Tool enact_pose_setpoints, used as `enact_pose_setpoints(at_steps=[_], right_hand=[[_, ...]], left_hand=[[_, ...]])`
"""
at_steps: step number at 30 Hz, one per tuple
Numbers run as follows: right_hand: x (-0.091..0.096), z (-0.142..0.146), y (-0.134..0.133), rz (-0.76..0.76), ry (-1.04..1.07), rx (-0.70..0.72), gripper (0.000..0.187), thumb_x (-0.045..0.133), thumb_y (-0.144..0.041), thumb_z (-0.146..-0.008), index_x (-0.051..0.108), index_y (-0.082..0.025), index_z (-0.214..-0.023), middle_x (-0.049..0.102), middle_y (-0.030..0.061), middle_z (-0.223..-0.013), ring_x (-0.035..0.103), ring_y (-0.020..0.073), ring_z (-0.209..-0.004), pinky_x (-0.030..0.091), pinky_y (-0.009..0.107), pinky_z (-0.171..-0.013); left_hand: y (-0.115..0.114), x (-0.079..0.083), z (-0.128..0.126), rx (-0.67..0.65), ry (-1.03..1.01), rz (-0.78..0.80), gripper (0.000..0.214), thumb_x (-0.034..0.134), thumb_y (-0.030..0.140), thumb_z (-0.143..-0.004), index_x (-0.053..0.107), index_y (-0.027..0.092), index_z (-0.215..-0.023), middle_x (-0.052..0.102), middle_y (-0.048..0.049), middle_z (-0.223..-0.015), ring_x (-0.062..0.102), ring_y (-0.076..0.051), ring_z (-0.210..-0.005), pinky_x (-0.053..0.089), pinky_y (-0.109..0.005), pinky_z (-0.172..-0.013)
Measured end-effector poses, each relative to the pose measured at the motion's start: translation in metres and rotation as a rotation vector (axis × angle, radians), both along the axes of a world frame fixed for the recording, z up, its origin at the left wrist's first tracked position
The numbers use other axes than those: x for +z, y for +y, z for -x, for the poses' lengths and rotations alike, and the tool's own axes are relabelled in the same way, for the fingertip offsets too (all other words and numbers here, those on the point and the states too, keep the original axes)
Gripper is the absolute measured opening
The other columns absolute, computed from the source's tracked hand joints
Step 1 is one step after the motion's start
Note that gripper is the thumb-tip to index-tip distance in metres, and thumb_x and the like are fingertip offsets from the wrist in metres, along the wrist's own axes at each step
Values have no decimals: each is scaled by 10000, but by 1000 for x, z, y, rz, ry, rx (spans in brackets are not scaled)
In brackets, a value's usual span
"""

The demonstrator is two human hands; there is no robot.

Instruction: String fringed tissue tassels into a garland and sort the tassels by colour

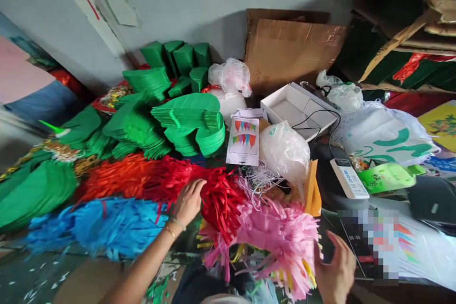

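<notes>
My left hand (187, 203) reaches into the red paper fringe (223, 202), its bent fingers closed on the strips and partly hidden among them. At the right end of the pink paper fringe (278, 232), my right hand (337, 263) is open, with thumb and fingers apart and nothing between them. Yellow strips show beneath the pink ones. To the left of my left wrist lies a blue paper fringe (117, 225). Behind it runs an orange-red fringe (116, 175).
Stacked green cutouts (188, 118) fill the left and back. Behind the fringes are a printed card (243, 140), white string (262, 176), a plastic bag (287, 152) and a white open box (285, 104). A power bank (349, 179) and green bottle (386, 177) lie to the right.
</notes>
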State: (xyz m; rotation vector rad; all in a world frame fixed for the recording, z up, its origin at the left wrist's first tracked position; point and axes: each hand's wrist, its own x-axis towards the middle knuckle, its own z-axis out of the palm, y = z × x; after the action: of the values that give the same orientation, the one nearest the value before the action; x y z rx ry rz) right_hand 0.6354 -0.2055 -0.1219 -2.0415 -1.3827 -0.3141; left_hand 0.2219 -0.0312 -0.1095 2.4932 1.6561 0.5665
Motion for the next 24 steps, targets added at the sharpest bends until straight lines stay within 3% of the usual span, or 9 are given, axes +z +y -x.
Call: enact_pose_setpoints(at_steps=[3, 6, 10, 12, 15, 18, 21, 22, 24], right_hand=[[8, 67, 12, 64, 105, 293, 299, 554, -339, -884, 591, -167, -1126, 634, 141, -1065, 588, 280, -994, 485, 428, -862], [3, 118, 8, 168, 222, 393, 181, 537, -278, -879, 652, -212, -1001, 677, 88, -954, 625, 247, -894, 507, 392, -806], [-16, 158, -17, 296, 765, 221, 245, 584, -405, -856, 698, -190, -823, 673, 51, -695, 612, 189, -589, 490, 287, -553], [-27, 169, -27, 299, 1168, 90, 355, 676, -497, -765, 720, -163, -879, 699, 67, -711, 613, 184, -543, 463, 262, -477], [-39, 178, -31, 164, 1605, -129, 483, 789, -501, -626, 735, -164, -967, 742, 102, -878, 661, 205, -621, 486, 260, -498], [-43, 183, -28, 41, 1758, -236, 396, 824, -430, -604, 748, -208, -924, 744, 80, -951, 665, 191, -668, 498, 251, -520], [-39, 185, -27, -29, 1775, -232, 291, 824, -355, -638, 747, -244, -895, 743, 43, -953, 661, 171, -680, 489, 226, -501], [-37, 186, -27, -40, 1786, -228, 282, 819, -333, -650, 745, -252, -910, 744, 35, -953, 660, 165, -678, 491, 222, -500], [-34, 186, -27, -50, 1821, -233, 299, 804, -302, -668, 738, -259, -957, 747, 30, -946, 654, 156, -646, 500, 228, -494]], left_hand=[[45, -26, 33, -274, 112, 130, 743, 517, 81, -732, 355, 189, -1449, 405, -64, -1504, 354, -244, -1387, 308, -436, -1144], [73, -52, 35, -348, 131, 167, 656, 532, 192, -777, 418, 190, -1424, 406, -65, -1510, 346, -245, -1396, 282, -432, -1155], [92, -74, 21, -268, 86, 148, 541, 457, 224, -850, 473, 179, -1389, 419, -93, -1498, 318, -270, -1409, 264, -469, -1151], [101, -78, 13, -198, 58, 136, 558, 448, 178, -833, 465, 153, -1390, 421, -116, -1494, 303, -288, -1413, 242, -498, -1153], [109, -73, 5, -106, 12, 122, 606, 490, 128, -759, 475, 118, -1364, 466, -155, -1451, 358, -322, -1377, 263, -522, -1138], [92, -52, -1, -26, -50, 80, 619, 494, 99, -749, 443, 103, -1365, 477, -170, -1426, 398, -323, -1347, 312, -514, -1119], [38, -25, -20, 16, -123, 27, 508, 416, 94, -845, 419, 125, -1352, 504, -152, -1377, 446, -273, -1309, 372, -467, -1093], [16, -19, -29, -24, -151, 29, 449, 410, 110, -871, 454, 168, -1314, 551, -117, -1321, 501, -240, -1255, 415, -427, -1066], [-28, -13, -53, -297, -258, 115, 380, 438, 140, -886, 509, 211, -1252, 601, -86, -1241, 546, -224, -1193, 457, -404, -1026]])
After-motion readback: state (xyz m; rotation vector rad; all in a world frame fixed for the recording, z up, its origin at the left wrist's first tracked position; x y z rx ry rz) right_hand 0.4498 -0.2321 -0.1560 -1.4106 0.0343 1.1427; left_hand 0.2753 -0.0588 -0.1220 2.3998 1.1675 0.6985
